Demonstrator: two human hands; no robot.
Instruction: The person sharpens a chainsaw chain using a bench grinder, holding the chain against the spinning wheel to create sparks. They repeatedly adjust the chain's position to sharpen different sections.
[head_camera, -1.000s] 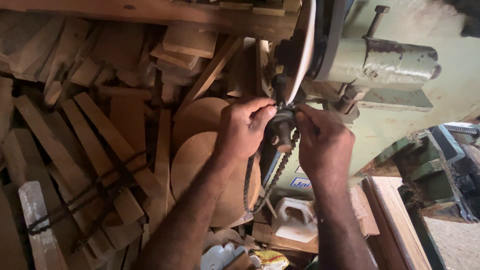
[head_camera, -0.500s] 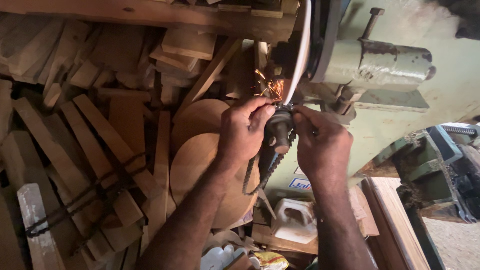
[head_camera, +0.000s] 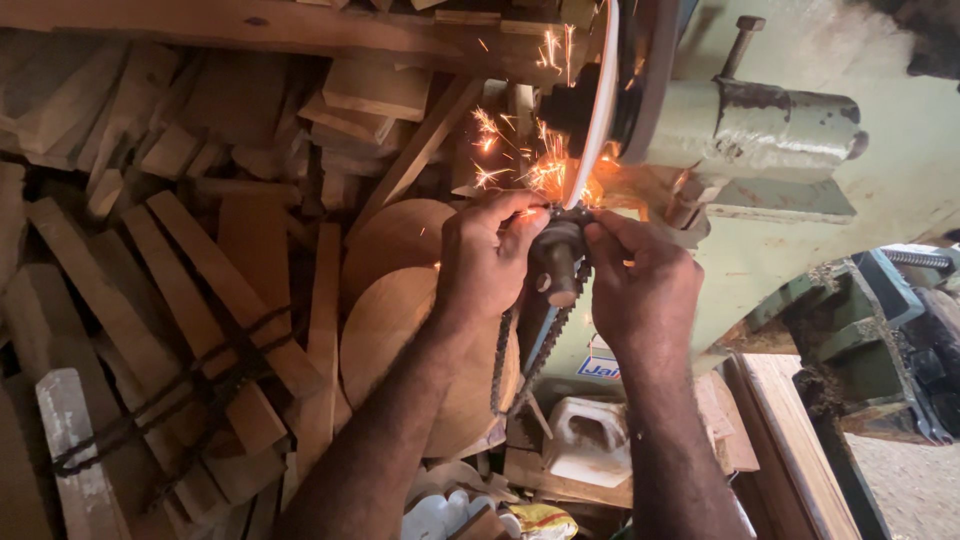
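Sparks (head_camera: 520, 160) spray as we press a saw chain (head_camera: 545, 330) to the grinding wheel (head_camera: 600, 110) — left hand (head_camera: 490, 255) and right hand (head_camera: 645, 290) both gripping it, above stacked wood offcuts (head_camera: 180, 300).

At your nine o'clock lie stacked wooden offcuts (head_camera: 180, 290), some bound with dark strapping (head_camera: 150, 410); two round wooden discs (head_camera: 400, 300) rest at centre, overlapping; at six o'clock sits a white plastic jug (head_camera: 590, 440); at four o'clock you have a wooden plank (head_camera: 800, 440) beside a dark green machine part (head_camera: 880, 370).
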